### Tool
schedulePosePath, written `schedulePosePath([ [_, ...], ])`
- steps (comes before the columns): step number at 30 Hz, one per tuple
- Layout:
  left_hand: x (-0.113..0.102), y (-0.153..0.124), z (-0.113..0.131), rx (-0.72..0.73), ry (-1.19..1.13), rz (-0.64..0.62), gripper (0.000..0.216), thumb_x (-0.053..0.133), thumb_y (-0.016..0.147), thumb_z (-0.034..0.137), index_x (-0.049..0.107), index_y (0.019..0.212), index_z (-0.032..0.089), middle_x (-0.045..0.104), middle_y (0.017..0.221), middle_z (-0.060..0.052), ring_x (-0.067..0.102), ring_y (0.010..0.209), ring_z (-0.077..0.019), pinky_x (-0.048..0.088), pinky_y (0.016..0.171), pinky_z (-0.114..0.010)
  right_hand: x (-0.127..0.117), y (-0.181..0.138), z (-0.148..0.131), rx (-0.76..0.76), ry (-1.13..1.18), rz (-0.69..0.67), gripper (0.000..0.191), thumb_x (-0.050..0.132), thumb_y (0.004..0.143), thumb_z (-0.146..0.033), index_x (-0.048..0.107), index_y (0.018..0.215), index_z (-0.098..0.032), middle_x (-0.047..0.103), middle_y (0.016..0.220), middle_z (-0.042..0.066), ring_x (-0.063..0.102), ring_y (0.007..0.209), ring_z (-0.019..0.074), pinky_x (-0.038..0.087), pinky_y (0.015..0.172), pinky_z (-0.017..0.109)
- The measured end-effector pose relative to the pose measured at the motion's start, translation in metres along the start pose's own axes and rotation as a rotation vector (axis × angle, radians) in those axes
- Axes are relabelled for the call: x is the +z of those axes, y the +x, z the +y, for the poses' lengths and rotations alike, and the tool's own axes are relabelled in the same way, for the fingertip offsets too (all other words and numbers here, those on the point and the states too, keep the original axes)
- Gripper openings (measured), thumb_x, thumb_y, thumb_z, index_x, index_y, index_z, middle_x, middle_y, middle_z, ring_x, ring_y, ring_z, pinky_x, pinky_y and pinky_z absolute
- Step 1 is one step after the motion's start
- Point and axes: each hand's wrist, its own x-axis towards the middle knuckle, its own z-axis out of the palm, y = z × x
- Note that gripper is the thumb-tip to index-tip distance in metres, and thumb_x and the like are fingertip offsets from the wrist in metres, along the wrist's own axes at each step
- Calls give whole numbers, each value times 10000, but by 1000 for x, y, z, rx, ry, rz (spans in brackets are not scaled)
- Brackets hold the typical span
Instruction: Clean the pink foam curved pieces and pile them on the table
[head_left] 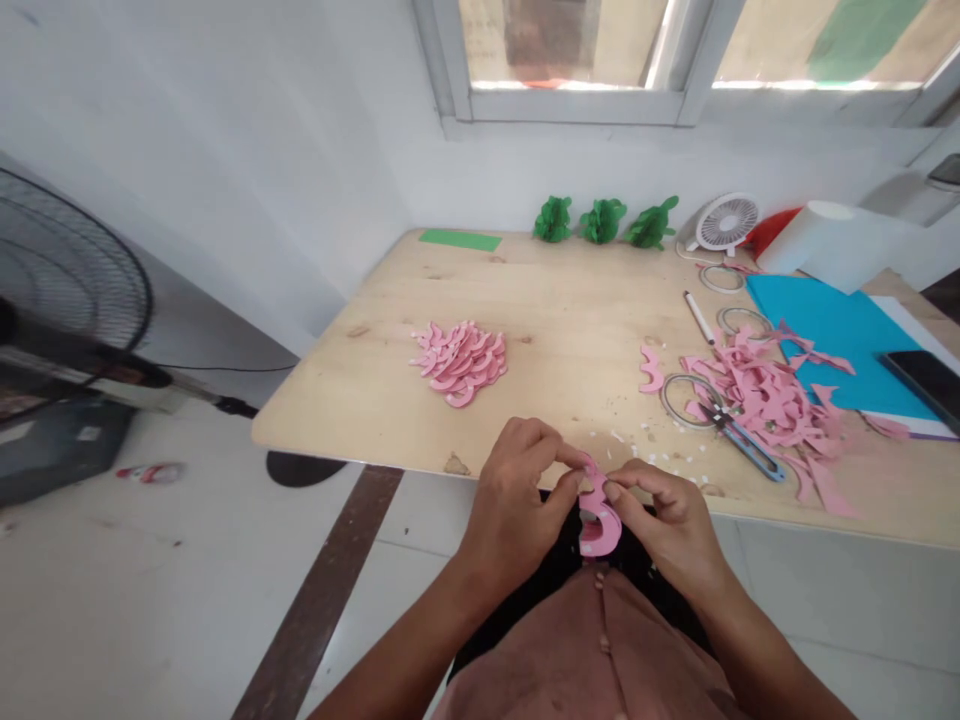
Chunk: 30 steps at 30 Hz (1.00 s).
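On my remote feed, the thumb and forefinger of the left hand [516, 495] pinched the upper part of a curvy pink cutout [611, 528], while the thumb and forefinger of the right hand [671, 515] pinched its right edge. I saw it at the near edge of the tabletop [574, 345], its curled lower end hanging below both grips (small white patches showed on its face). Tiny white bits [617, 437] lay scattered just beyond the right hand. Farther out on that side, I could see one loose pink piece [652, 372] near a grey ring [667, 408], with blue-handled scissors [752, 447] lying beside a heap of pink scraps [780, 392]. Off to the left lay a pile of pink pieces [463, 362], well apart from the scraps. A white marker [699, 318] lay behind the scraps, near a blue sheet [787, 300]. Three green paper ornaments [602, 221] stood along the far edge, between a green strip [460, 240] and a small white fan [726, 222].
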Motion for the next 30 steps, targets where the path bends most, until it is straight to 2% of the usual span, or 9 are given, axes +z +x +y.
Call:
schedulePosePath([
  [3,9,-5,-5,156,65,137,96,595,777,97,622,723,171,588,707,-21,541,741,-167,440,701,-321,1,0,-2,-17,-14,15,211,561,833,-294,688,705,-186,655,682,34,585,645,168,436,626,269],
  [7,19,-11,-13,386,189,268,131,588,765,42,596,733,169,635,703,-32,531,749,-175,424,741,-358,3,1,-4,-27,-39,40,223,553,831,-283,678,675,-182,644,657,30,575,625,165,433,610,266],
  [13,26,-18,-23,541,267,344,134,634,745,56,617,819,167,682,787,-72,563,803,-207,441,756,-394,5,1,-7,2,-27,26,227,538,834,-276,659,666,-184,638,664,30,572,634,168,430,620,273],
  [17,26,-21,-30,577,270,329,143,621,761,68,626,857,173,700,834,-80,587,854,-214,452,786,-404,5,2,-8,-16,-30,32,217,535,833,-271,654,672,-189,628,654,26,568,628,166,427,619,272],
  [24,23,-16,-32,584,258,281,139,581,794,79,613,883,181,710,817,-66,599,829,-198,458,802,-394,6,3,-12,-52,-42,33,199,535,823,-240,630,655,-192,606,628,10,563,605,155,419,610,262],
  [27,22,-11,-29,519,208,243,175,577,782,53,610,907,171,701,789,-62,590,777,-186,476,758,-370,6,3,-12,-63,-51,34,198,538,820,-230,629,648,-193,603,624,6,562,607,153,418,613,263],
  [30,19,-6,-25,382,91,188,136,552,804,75,614,868,177,683,745,-44,587,742,-170,489,728,-346,6,3,-11,-68,-64,26,202,535,825,-230,641,657,-194,608,625,9,563,609,153,420,607,262],
])
